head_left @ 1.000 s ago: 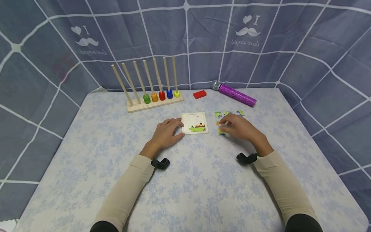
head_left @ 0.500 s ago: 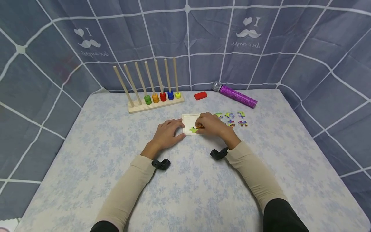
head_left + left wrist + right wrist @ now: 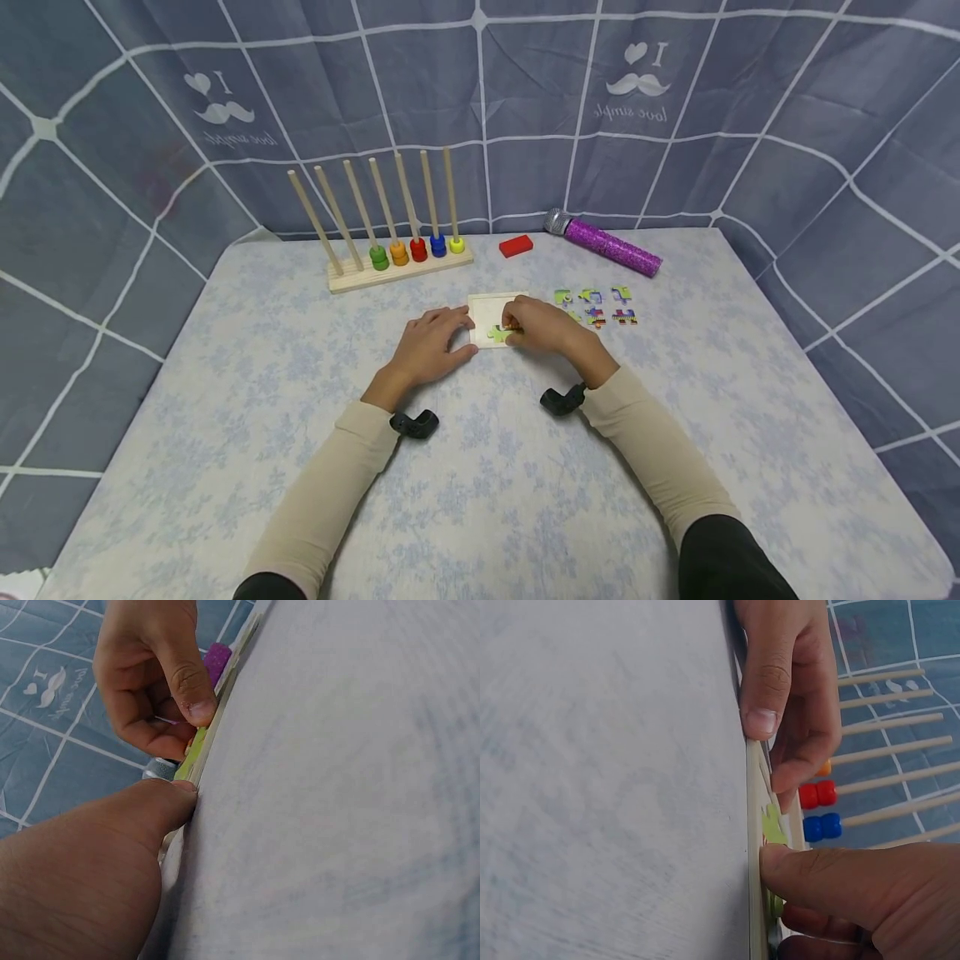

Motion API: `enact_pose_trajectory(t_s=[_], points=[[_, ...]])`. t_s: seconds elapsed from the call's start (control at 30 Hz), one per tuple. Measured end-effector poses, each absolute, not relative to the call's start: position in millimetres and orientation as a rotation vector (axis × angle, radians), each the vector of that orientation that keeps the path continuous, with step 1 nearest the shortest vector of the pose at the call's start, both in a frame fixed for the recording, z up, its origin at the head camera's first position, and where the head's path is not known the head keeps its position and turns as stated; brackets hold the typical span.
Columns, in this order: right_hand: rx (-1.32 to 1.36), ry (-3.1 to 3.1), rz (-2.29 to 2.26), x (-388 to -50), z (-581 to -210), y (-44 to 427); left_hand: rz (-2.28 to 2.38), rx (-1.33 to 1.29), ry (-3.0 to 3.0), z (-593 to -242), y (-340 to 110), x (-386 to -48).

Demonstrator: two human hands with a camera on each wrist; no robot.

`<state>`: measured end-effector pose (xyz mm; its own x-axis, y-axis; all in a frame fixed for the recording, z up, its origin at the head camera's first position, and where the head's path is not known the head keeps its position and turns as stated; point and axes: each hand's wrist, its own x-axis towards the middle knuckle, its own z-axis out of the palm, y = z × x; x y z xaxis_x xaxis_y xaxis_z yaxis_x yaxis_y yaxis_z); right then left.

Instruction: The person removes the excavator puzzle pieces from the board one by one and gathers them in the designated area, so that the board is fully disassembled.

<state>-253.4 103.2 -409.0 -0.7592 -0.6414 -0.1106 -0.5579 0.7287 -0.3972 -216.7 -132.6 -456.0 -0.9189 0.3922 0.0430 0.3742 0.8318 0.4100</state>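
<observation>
My left hand [image 3: 431, 346] rests at the left side of a small wooden puzzle frame [image 3: 486, 307], its thumb touching the near corner and its fingertips on the left edge. A green jigsaw piece [image 3: 497, 334] lies in the near part of the frame. Over the frame's right half, my right hand [image 3: 551, 327] pinches a jigsaw piece with thumb and curled fingers, low against the board; the hand mostly hides it. Green also shows at the right thumb [image 3: 802, 874] in the right wrist view. Several loose jigsaw pieces [image 3: 590, 296] lie to the right.
Behind the frame stands a wooden peg rack [image 3: 401, 268] with coloured beads. A red block [image 3: 516, 245] and a purple glitter microphone [image 3: 611, 247] lie near the table's back edge. Grey-blue checked cloth [image 3: 525, 100] hangs around the back and sides.
My right hand has moved left from the loose pieces to the puzzle frame, now holding a piece there. During the last half second it has barely shifted. The left hand has stayed put.
</observation>
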Motion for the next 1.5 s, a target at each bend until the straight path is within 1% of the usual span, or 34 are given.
enact_pose_trajectory(t_s=[0.3,0.73,1.2,1.5], points=[[-0.977,2.77,-0.453,-249,-409,102,0.655,0.615,2.977,-456,-132,-217],[-1.004,2.761,-0.529,-245,-413,99,0.661,0.635,2.973,-454,-132,-214],[-1.155,2.734,-0.589,-251,-416,105,0.663,0.64,2.972,-455,-133,-215],[-1.128,2.835,-0.524,-253,-415,113,0.66,0.638,2.978,-456,-133,-216]])
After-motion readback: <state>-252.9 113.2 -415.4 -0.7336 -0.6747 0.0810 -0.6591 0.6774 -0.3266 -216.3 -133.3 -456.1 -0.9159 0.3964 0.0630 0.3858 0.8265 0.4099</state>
